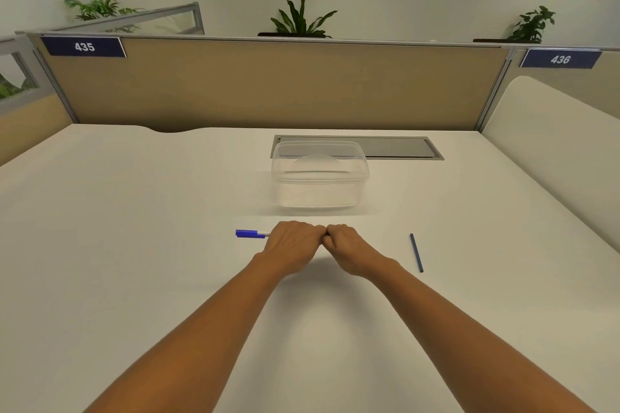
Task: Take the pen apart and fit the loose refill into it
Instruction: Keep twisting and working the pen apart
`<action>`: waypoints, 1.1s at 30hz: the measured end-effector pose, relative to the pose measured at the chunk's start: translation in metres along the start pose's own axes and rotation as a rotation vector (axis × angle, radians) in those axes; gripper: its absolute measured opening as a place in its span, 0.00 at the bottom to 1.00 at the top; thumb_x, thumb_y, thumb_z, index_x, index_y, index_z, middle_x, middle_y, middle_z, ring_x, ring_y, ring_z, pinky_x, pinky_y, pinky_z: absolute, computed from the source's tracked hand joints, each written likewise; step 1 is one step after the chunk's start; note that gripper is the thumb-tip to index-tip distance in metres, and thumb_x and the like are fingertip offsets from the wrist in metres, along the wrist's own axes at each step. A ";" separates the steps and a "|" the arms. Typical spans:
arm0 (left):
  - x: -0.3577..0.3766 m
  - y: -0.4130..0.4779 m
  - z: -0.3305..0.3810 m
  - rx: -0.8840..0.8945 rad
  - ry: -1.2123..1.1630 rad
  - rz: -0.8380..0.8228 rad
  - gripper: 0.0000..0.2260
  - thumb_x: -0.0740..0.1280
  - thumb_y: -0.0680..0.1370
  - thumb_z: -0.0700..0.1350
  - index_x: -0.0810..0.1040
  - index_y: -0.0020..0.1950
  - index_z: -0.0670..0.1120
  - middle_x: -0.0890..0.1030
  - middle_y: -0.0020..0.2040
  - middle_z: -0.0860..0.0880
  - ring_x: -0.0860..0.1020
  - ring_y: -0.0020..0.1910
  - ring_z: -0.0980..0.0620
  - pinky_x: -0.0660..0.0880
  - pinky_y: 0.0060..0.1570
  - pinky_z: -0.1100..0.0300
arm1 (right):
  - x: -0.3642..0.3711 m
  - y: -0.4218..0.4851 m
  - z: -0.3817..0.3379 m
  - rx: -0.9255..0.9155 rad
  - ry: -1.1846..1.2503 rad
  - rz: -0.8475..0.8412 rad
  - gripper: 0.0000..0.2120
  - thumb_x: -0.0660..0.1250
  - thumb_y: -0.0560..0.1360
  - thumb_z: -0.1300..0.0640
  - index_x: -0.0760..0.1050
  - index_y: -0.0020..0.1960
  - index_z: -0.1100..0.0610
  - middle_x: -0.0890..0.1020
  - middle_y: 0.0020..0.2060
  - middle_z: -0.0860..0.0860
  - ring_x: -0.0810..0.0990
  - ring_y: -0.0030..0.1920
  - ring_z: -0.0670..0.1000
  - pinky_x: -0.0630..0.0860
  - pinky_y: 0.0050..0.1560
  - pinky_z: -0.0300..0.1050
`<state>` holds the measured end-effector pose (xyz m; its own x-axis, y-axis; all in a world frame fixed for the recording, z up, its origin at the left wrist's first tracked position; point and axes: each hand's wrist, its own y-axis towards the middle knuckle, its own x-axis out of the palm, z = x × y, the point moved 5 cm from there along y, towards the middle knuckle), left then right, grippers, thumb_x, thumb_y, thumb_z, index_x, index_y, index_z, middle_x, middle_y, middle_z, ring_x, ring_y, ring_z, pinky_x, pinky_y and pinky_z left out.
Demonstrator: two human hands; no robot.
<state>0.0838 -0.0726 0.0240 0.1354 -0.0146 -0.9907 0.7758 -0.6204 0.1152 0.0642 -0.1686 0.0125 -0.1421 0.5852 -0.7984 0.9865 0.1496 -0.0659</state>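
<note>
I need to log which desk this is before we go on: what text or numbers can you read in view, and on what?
"435": white digits on the left blue plate, at the top of the tan partition.
"436": white digits on the right blue plate, on the next panel along.
No print can be read on the pen, the refill or the clear tub.

Table (134, 245): carries all items.
Pen (250, 233): centre, set crosswise, held in the left grip (292, 245) and right grip (349, 248), which touch each other; one end juts out left of the left grip.
Refill (416, 252): on the table, right of the right grip, apart from it.
Container (318, 178): on the table, behind the grips.
Hatch (399, 147): set in the table, behind the container.
Partition (268, 84): along the table's far edge.
</note>
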 end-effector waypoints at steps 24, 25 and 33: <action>-0.007 -0.006 0.003 0.059 -0.123 0.096 0.13 0.49 0.81 0.50 0.70 0.49 0.46 0.80 0.42 0.46 0.75 0.38 0.44 0.64 0.35 0.54 | -0.007 -0.012 -0.001 -0.083 -0.038 -0.039 0.08 0.52 0.79 0.59 0.63 0.42 0.58 0.68 0.36 0.53 0.64 0.39 0.53 0.62 0.42 0.45; -0.007 -0.007 0.003 0.057 -0.123 0.095 0.13 0.49 0.81 0.50 0.70 0.49 0.46 0.80 0.42 0.46 0.75 0.38 0.44 0.63 0.34 0.54 | -0.007 -0.013 -0.001 -0.090 -0.036 -0.038 0.08 0.52 0.78 0.59 0.64 0.42 0.58 0.69 0.37 0.54 0.64 0.39 0.53 0.62 0.42 0.45; -0.004 -0.007 0.002 0.058 -0.107 0.081 0.13 0.49 0.81 0.50 0.70 0.50 0.46 0.81 0.43 0.45 0.75 0.37 0.45 0.63 0.34 0.55 | -0.005 -0.014 -0.001 -0.084 -0.043 -0.018 0.08 0.52 0.78 0.59 0.62 0.40 0.58 0.70 0.37 0.56 0.64 0.39 0.54 0.62 0.41 0.44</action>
<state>0.0763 -0.0700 0.0274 0.1269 -0.1481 -0.9808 0.7277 -0.6581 0.1935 0.0508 -0.1728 0.0182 -0.1548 0.5476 -0.8223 0.9734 0.2270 -0.0320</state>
